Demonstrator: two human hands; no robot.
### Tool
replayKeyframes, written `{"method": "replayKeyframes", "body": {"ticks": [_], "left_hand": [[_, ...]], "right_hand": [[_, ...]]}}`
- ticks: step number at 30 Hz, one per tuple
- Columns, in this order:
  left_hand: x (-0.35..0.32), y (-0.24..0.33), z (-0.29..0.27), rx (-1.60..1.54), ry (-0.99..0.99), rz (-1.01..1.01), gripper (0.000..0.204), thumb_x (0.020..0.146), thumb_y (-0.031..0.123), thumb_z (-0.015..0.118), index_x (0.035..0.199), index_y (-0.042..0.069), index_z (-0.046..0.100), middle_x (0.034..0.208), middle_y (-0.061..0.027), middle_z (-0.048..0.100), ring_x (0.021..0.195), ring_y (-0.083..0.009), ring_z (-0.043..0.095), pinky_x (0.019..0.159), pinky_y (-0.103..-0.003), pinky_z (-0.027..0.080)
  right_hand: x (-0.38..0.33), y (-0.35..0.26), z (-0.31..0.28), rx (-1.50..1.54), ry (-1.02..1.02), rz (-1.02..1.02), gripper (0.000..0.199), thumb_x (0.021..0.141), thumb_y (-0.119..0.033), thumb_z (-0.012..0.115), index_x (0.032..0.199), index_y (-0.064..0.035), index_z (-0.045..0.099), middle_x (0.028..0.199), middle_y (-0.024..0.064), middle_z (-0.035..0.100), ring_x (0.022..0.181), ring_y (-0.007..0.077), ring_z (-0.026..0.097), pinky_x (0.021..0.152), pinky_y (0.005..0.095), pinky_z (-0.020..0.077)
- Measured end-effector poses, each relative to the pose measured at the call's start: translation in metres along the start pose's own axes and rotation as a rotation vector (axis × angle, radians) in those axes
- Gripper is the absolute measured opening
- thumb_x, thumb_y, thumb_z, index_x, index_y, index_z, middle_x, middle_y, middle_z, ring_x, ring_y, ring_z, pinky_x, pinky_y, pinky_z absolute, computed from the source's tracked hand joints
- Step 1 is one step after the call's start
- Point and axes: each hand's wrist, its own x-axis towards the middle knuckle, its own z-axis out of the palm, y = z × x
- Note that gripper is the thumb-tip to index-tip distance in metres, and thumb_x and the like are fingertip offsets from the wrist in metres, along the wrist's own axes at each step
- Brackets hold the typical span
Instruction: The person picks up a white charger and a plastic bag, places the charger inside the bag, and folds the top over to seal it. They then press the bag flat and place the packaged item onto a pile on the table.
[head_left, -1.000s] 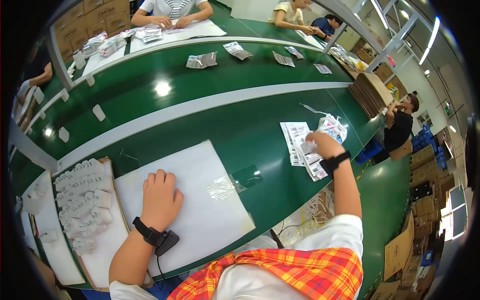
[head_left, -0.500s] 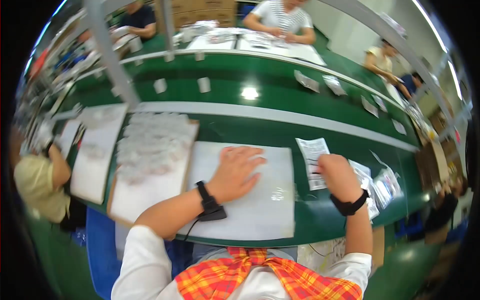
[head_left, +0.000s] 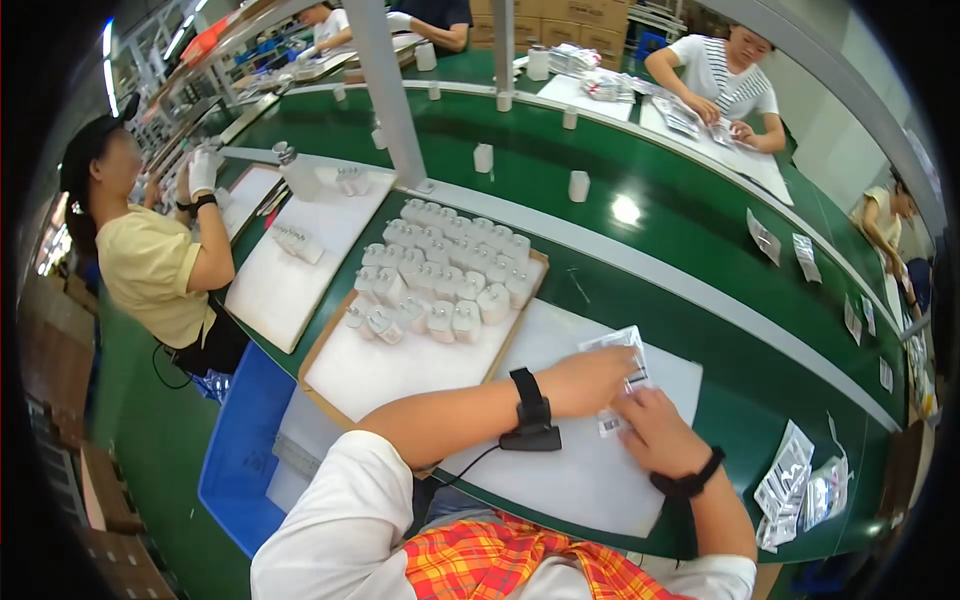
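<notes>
Over the white foam sheet (head_left: 575, 480) in front of me, both hands meet at a small silver pouch (head_left: 630, 343) with dark print. My left hand (head_left: 598, 380) reaches across from the left, its fingers closed at the pouch's middle and covering part of it. Closed too, my right hand (head_left: 662, 432) grips the pouch near its lower end, just below the left fingers. Whether the pouch is open or holds anything cannot be made out. Several white plug chargers (head_left: 440, 318) stand in rows, prongs up, on a foam-lined tray (head_left: 375, 375) to the left.
More silver pouches (head_left: 785, 478) lie on the green bench (head_left: 730, 400) at right. A metal rail (head_left: 640, 275) runs behind the work area, beside a green conveyor (head_left: 540, 150) carrying chargers and pouches. A blue bin (head_left: 235, 470) stands lower left. Co-workers sit left and across.
My right hand has brought a pouch from the right bench onto the foam sheet. My left hand, spread over the sheet before, has closed at the pouch. The view has swung left.
</notes>
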Motion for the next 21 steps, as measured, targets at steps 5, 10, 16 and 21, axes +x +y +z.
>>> {"method": "replayKeyframes", "body": {"ticks": [5, 10, 16, 21], "left_hand": [[-0.011, -0.011, 0.006, 0.163, 0.118, 0.141, 0.064, 0.088, 0.029, 0.061, 0.145, 0.008, 0.042, 0.155, -0.0188, 0.033, 0.144, -0.0353, 0.031, 0.111, -0.057, 0.032], [-0.014, 0.005, 0.000, 0.165, 0.095, -0.014, 0.068, 0.084, 0.027, 0.065, 0.145, 0.006, 0.042, 0.154, -0.0210, 0.033, 0.142, -0.0401, 0.031, 0.112, -0.059, 0.030], [-0.002, 0.011, 0.014, 0.168, 0.140, -0.005, 0.059, 0.082, 0.018, 0.064, 0.136, 0.000, 0.048, 0.146, -0.0256, 0.040, 0.137, -0.0445, 0.036, 0.110, -0.061, 0.031], [0.003, 0.011, 0.035, -0.050, 0.454, 0.149, 0.046, 0.081, 0.006, 0.059, 0.124, -0.007, 0.054, 0.131, -0.0320, 0.049, 0.130, -0.0489, 0.043, 0.107, -0.056, 0.037]], "right_hand": [[-0.051, -0.054, -0.010, -0.286, -0.158, -0.166, 0.044, 0.078, -0.017, 0.067, 0.120, -0.0110, 0.061, 0.117, 0.0178, 0.061, 0.114, 0.0360, 0.054, 0.093, 0.0482, 0.0450], [0.037, -0.019, -0.091, 0.097, -0.419, 0.019, 0.035, 0.081, -0.022, 0.069, 0.112, -0.0073, 0.065, 0.115, 0.0159, 0.066, 0.110, 0.0301, 0.060, 0.093, 0.0409, 0.0490], [0.294, 0.103, -0.080, 0.283, 0.487, 0.292, 0.083, 0.077, -0.028, 0.080, 0.144, 0.0003, 0.039, 0.134, 0.0217, 0.054, 0.120, 0.0279, 0.055, 0.103, 0.0370, 0.0445], [0.354, 0.181, -0.043, 0.607, 0.637, 0.415, 0.078, 0.080, -0.024, 0.076, 0.143, 0.0002, 0.039, 0.129, 0.0225, 0.056, 0.111, 0.0263, 0.060, 0.093, 0.0344, 0.0500]]}}
